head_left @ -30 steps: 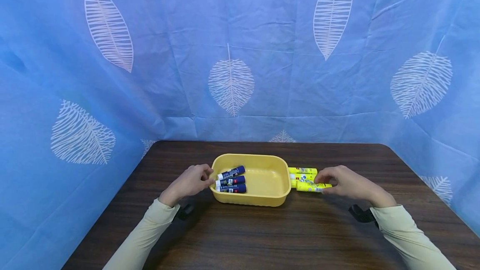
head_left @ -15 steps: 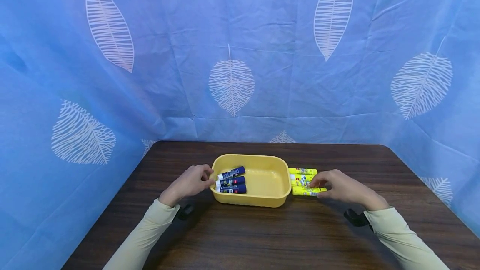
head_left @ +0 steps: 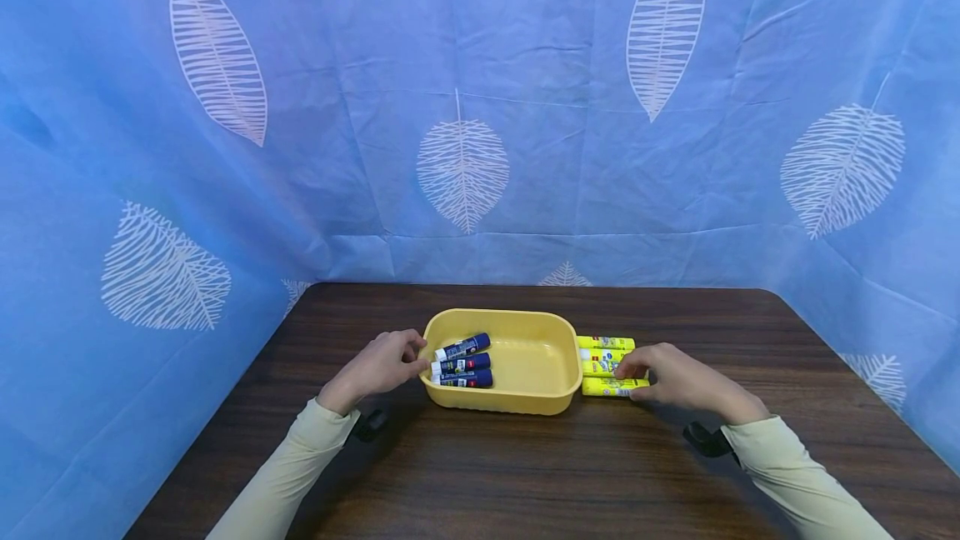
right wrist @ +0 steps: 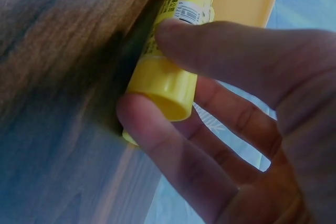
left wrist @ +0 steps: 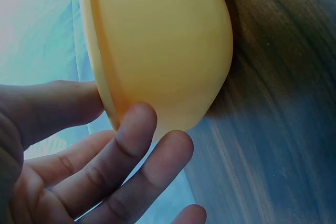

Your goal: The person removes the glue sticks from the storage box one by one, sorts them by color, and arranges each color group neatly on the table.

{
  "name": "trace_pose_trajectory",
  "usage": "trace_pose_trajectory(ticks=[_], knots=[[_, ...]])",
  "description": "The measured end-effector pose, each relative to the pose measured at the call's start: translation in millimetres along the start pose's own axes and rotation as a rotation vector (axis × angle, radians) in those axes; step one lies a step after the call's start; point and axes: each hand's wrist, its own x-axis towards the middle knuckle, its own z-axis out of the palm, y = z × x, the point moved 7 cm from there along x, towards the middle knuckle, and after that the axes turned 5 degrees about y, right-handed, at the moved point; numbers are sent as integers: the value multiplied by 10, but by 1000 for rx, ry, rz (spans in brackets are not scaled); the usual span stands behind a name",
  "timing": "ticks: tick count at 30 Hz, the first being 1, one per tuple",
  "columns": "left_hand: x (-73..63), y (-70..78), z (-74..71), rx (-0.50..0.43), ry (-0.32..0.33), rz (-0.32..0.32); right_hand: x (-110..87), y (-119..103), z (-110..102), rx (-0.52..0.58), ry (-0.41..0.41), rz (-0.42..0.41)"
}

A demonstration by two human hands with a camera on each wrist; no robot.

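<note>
A yellow plastic basin (head_left: 534,402) stands on the table with several navy glue sticks (head_left: 463,363) lying at its left end, white ends to the left. My left hand (head_left: 381,363) pinches the basin's left rim; in the left wrist view the thumb and fingers lie either side of that rim (left wrist: 100,72). Against the basin's right side lie several yellow glue sticks (head_left: 606,342), stacked front to back. My right hand (head_left: 686,380) holds the front yellow glue stick (head_left: 607,387), thumb on its label and a fingertip at its right end (right wrist: 165,85) in the right wrist view.
The dark wood-grain table (head_left: 510,473) reaches back to a blue cloth (head_left: 540,182) printed with white leaves, which also hangs along both sides. A dark strap device (head_left: 705,440) sits at the right wrist.
My right hand has moved left and slightly toward me with the front yellow glue stick, which now lies alongside the others near the basin. The left hand has stayed at the rim.
</note>
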Motion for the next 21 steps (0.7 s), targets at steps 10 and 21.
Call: trace_pose_trajectory(ticks=[10,21], knots=[[7,-2,-1,12,10,-5,9,16,32,-5,-8,17],[8,-8,-1,22,13,0,-1,-6,11,-10,16,26]])
